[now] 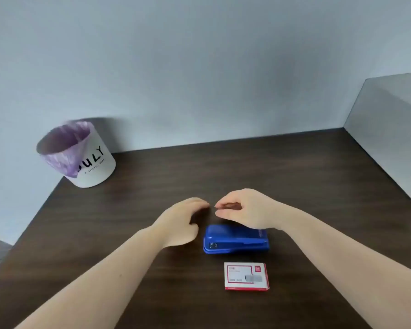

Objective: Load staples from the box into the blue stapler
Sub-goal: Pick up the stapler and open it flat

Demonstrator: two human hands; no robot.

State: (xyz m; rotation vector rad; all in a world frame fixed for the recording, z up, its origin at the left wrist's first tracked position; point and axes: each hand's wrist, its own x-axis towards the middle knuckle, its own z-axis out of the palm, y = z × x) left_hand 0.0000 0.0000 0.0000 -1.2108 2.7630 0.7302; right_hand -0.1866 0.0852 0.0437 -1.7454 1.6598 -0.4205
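Closed red-and-white staple box (246,276) nearest on the dark table (128,269), blue stapler (235,239) shut just beyond; left hand (180,222) loosely spread, right hand (242,210) fingers curled, both empty; steady the base, then lift the lid.

Blue stapler (235,239), red-white box (246,276), dark table (294,176).

Light's soft and even on my feed, kinda cool and flat, no hard glare anywhere. Faint shadows sit under both hands on the dark table (294,174). Whole frame is a bit soft; the print on the white bin (90,162) at the table's far left corner smears. Wide lens bends the table edges outward.
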